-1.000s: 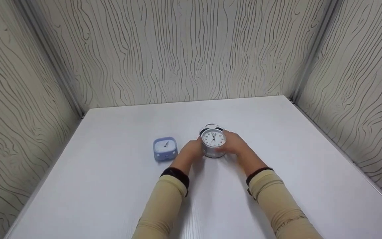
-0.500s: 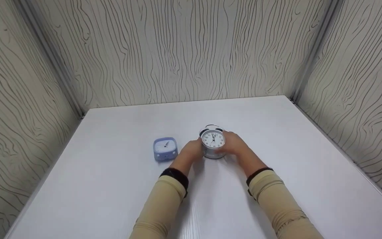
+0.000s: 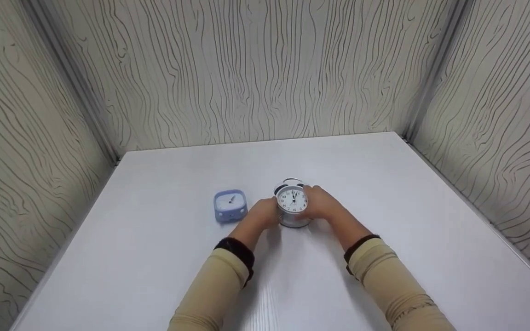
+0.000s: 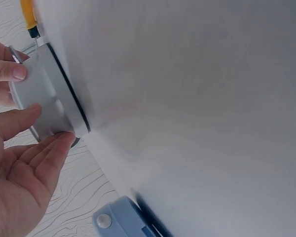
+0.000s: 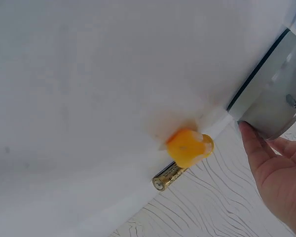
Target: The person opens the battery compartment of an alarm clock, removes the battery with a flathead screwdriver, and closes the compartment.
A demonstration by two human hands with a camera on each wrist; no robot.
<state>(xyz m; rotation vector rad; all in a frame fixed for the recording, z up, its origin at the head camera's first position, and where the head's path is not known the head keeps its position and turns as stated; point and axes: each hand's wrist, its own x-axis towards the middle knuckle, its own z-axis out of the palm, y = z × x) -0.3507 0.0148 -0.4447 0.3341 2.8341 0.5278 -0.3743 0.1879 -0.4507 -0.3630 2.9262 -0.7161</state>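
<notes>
A silver twin-bell alarm clock (image 3: 293, 202) with a white face stands near the middle of the white table (image 3: 154, 257). My left hand (image 3: 265, 214) grips its left side and my right hand (image 3: 320, 206) wraps its right side. In the left wrist view my left hand (image 4: 44, 148) has thumb and fingertips on the clock's silver body (image 4: 39, 91). In the right wrist view my right hand (image 5: 261, 153) holds the clock's casing (image 5: 274, 96).
A small blue square clock (image 3: 230, 205) stands just left of my left hand, also the blue clock (image 4: 123, 222). A battery (image 5: 168, 176) and a yellow piece (image 5: 188, 146) lie on the table behind the silver clock. Wood-grain walls (image 3: 265, 69) close three sides.
Both hands and the silver clock have shifted a little toward me; the blue clock has stayed put.
</notes>
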